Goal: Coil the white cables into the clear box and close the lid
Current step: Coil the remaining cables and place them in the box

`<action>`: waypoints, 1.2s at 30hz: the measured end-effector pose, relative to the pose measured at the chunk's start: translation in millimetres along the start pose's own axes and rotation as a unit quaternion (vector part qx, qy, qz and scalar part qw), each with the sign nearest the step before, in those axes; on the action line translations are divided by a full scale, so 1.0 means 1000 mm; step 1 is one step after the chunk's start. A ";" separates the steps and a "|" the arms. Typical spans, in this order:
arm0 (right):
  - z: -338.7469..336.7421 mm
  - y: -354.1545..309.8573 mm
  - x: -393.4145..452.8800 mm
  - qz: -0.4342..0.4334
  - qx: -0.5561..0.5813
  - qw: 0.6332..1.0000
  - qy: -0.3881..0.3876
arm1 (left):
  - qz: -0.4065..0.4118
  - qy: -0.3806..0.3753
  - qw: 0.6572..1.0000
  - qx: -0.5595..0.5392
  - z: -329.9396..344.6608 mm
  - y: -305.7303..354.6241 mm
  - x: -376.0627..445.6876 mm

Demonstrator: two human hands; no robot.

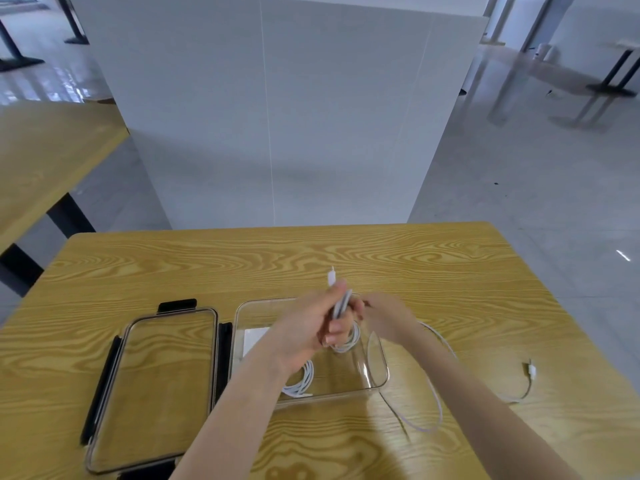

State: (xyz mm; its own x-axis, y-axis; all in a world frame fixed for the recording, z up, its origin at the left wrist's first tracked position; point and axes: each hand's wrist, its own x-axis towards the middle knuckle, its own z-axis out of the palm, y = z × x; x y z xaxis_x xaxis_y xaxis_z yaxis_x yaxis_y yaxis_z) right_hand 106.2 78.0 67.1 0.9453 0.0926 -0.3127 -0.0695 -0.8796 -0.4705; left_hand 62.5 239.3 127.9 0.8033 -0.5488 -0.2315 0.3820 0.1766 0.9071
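1. Nearest the camera, two bare forearms are seen reaching from 6 o'clock over a wooden table [415,258] to meet above a clear box [379,368].
2. The lid [156,386], clear with black clips on its edges, is laid flat on the table just beside the box, at its 9 o'clock.
3. A coiled white cable [300,382] is seen inside the box near its front wall, partly hidden by the left forearm.
4. A second white cable [437,403] is partly wound: loops are gathered in the left hand, and the loose rest trails over the table at 3 o'clock of the box, ending in a plug [531,370].
5. The left hand [308,330] is curled round the bundled loops, with one plug end sticking out towards 12 o'clock.
6. The right hand [388,317] is held against the bundle; whether it pinches the cable cannot be told, as the fingers are hidden and blurred.
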 end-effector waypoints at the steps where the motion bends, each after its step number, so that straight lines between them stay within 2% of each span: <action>1: -0.010 0.000 0.004 0.012 -0.016 1.000 0.016 | -0.017 0.001 0.999 0.034 0.002 -0.007 0.001; 5: -0.041 -0.018 -0.010 -0.003 -0.011 0.998 0.059 | -0.076 0.028 0.986 0.144 0.008 -0.030 0.011; 11: -0.034 -0.048 -0.052 -0.076 0.033 0.995 0.047 | -0.100 0.187 0.975 0.070 0.000 -0.036 0.034; 13: -0.017 -0.052 -0.061 -0.097 0.069 0.990 0.070 | -0.108 0.214 0.971 0.010 -0.010 -0.039 0.041; 15: 0.003 -0.054 -0.068 -0.115 0.060 0.985 0.114 | -0.098 0.213 0.972 -0.025 -0.013 -0.036 0.044; 18: 0.029 -0.038 -0.070 -0.167 -0.040 0.970 0.170 | -0.041 0.214 0.973 -0.072 -0.008 -0.024 0.045; 21: 0.046 -0.025 -0.071 -0.207 -0.036 0.973 0.096 | 0.041 0.210 0.961 -0.176 -0.011 -0.013 0.040; 23: 0.054 -0.014 -0.063 -0.199 -0.071 0.975 0.074 | 0.062 0.152 0.963 -0.213 -0.010 -0.006 0.032; 26: 0.041 -0.009 -0.047 -0.138 -0.067 0.987 0.039 | 0.054 0.045 0.985 -0.158 -0.001 -0.004 0.020; 29: 0.015 -0.014 -0.035 -0.113 -0.035 0.993 -0.016 | 0.027 -0.028 0.999 0.008 0.008 -0.009 0.012; 31: -0.006 -0.020 -0.033 -0.105 -0.038 0.992 -0.061 | 0.009 -0.038 0.995 0.087 0.015 -0.011 0.010; 33: -0.023 -0.025 -0.026 -0.094 -0.068 0.990 -0.076 | -0.017 -0.018 0.993 0.111 0.017 -0.014 0.013; 36: -0.041 -0.021 -0.011 -0.049 -0.078 0.995 -0.045 | -0.089 0.013 0.983 0.158 0.016 -0.026 0.017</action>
State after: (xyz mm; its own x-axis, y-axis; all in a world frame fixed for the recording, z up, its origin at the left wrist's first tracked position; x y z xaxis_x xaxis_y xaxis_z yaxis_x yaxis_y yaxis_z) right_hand 110.7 76.6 114.0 0.9126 0.2164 -0.3469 0.0783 -0.9253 -0.3710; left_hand 58.8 212.8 106.1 0.7491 -0.5264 -0.4023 0.3602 -0.1860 0.9141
